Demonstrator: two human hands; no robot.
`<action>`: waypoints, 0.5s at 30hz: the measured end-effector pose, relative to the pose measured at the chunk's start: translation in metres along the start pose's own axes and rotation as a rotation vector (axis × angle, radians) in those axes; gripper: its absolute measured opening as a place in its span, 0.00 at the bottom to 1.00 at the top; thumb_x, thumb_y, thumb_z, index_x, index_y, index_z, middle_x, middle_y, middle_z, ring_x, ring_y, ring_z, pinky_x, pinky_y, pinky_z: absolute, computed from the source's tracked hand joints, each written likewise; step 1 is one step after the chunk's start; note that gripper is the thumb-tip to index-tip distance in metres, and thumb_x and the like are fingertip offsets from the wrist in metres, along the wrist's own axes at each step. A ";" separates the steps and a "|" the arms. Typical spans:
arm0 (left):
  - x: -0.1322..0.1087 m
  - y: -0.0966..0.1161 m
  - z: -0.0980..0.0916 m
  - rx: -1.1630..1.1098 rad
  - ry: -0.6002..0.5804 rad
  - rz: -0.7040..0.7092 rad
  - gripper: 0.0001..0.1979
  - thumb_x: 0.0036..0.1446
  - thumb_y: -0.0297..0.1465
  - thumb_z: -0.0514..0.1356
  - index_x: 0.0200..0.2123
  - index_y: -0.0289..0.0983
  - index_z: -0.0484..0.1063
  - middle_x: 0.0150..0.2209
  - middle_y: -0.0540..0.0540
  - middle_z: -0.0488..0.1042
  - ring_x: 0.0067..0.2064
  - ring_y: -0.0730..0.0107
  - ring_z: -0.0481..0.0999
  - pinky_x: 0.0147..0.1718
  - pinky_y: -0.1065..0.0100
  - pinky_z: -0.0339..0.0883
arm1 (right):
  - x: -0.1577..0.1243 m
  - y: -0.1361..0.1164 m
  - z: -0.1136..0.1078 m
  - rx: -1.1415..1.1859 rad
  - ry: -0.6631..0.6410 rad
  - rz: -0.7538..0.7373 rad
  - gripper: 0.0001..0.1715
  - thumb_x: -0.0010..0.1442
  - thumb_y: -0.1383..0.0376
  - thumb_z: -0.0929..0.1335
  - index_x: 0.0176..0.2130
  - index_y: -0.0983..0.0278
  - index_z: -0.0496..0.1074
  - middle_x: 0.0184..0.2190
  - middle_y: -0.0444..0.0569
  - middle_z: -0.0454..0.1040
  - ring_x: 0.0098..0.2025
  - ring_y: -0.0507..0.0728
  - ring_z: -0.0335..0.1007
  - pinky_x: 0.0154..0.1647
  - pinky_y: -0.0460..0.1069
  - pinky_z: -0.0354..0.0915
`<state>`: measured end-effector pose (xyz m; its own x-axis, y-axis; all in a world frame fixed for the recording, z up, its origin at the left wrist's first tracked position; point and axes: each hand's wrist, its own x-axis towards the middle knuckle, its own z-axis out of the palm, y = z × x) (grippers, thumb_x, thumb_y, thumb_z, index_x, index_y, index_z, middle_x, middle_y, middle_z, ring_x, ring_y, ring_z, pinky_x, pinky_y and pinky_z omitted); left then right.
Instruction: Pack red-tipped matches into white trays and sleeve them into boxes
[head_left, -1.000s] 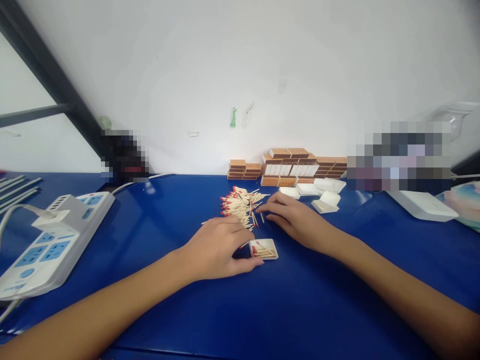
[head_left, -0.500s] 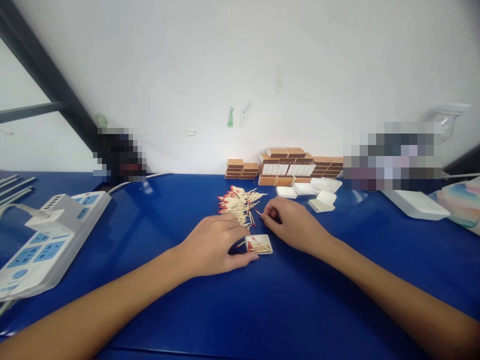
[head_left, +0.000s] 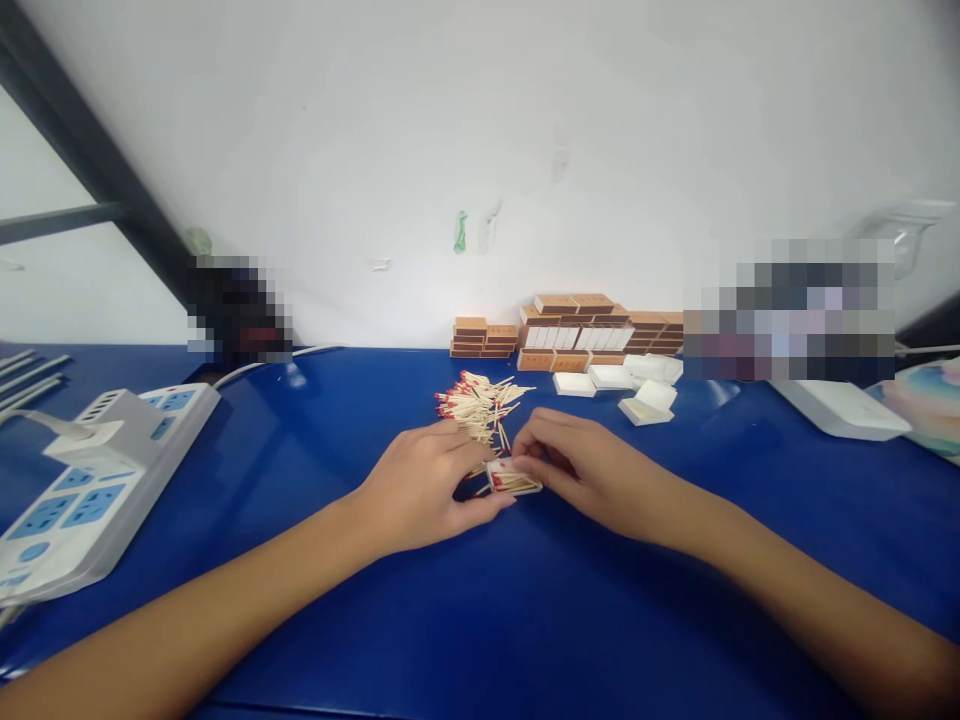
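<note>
A small white matchbox tray (head_left: 535, 487) lies on the blue table, partly filled with red-headed matches (head_left: 513, 482). My left hand (head_left: 424, 487) grips it from the left, thumb along the near side and fingers at the far side. Over the tray's far right part is my right hand (head_left: 581, 462), thumb and forefinger pinched on a match (head_left: 505, 464) whose red head shows; most of that stick is hidden. Just beyond my left fingers spreads a loose heap of matches (head_left: 480, 402). A few strays lie close to the tray.
Orange-brown matchboxes (head_left: 574, 360) are stacked against the wall. In front of them lie several white trays (head_left: 574, 384). A white power strip (head_left: 112, 500) with a plugged-in adapter stands at left. To the right are a white box (head_left: 851, 408) and blurred items.
My right hand has moved left and nearer, bringing the match from beside the heap to above the tray. My left hand stays at the tray, which has shifted slightly.
</note>
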<state>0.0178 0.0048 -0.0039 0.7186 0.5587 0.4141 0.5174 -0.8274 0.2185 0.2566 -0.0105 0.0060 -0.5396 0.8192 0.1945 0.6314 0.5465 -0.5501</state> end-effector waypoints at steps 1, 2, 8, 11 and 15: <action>0.000 0.001 0.000 -0.005 -0.016 0.009 0.15 0.62 0.42 0.65 0.41 0.36 0.79 0.30 0.48 0.77 0.33 0.66 0.74 0.31 0.66 0.65 | 0.001 0.004 0.001 -0.010 0.034 0.002 0.09 0.72 0.63 0.64 0.37 0.61 0.70 0.35 0.46 0.72 0.33 0.54 0.67 0.35 0.49 0.63; 0.000 0.001 0.000 -0.013 -0.038 0.017 0.14 0.62 0.42 0.65 0.40 0.36 0.79 0.30 0.48 0.77 0.33 0.66 0.74 0.31 0.66 0.65 | 0.003 0.008 0.002 -0.023 0.072 0.005 0.09 0.72 0.64 0.64 0.38 0.60 0.70 0.35 0.46 0.72 0.34 0.54 0.67 0.36 0.50 0.63; -0.003 0.005 -0.001 -0.063 -0.113 0.062 0.16 0.59 0.46 0.66 0.37 0.38 0.79 0.28 0.50 0.76 0.31 0.68 0.74 0.29 0.66 0.62 | 0.016 0.031 0.011 -0.142 0.060 -0.117 0.14 0.72 0.72 0.60 0.50 0.59 0.70 0.45 0.50 0.69 0.41 0.56 0.69 0.43 0.51 0.66; -0.003 0.005 -0.001 -0.058 -0.112 0.055 0.16 0.61 0.46 0.65 0.37 0.38 0.79 0.28 0.50 0.75 0.31 0.68 0.74 0.29 0.66 0.61 | 0.023 0.036 0.014 -0.201 0.031 -0.140 0.14 0.71 0.72 0.60 0.48 0.60 0.71 0.44 0.50 0.68 0.40 0.55 0.68 0.42 0.51 0.66; -0.003 0.004 -0.001 -0.039 -0.127 0.055 0.16 0.61 0.46 0.65 0.39 0.38 0.79 0.28 0.50 0.75 0.32 0.67 0.73 0.31 0.65 0.63 | 0.026 0.041 0.012 -0.229 0.001 -0.113 0.06 0.71 0.68 0.63 0.42 0.61 0.70 0.41 0.49 0.67 0.40 0.56 0.68 0.41 0.50 0.65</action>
<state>0.0170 0.0000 -0.0035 0.7995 0.5134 0.3118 0.4593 -0.8571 0.2335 0.2619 0.0309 -0.0218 -0.6132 0.7510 0.2449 0.6771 0.6595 -0.3265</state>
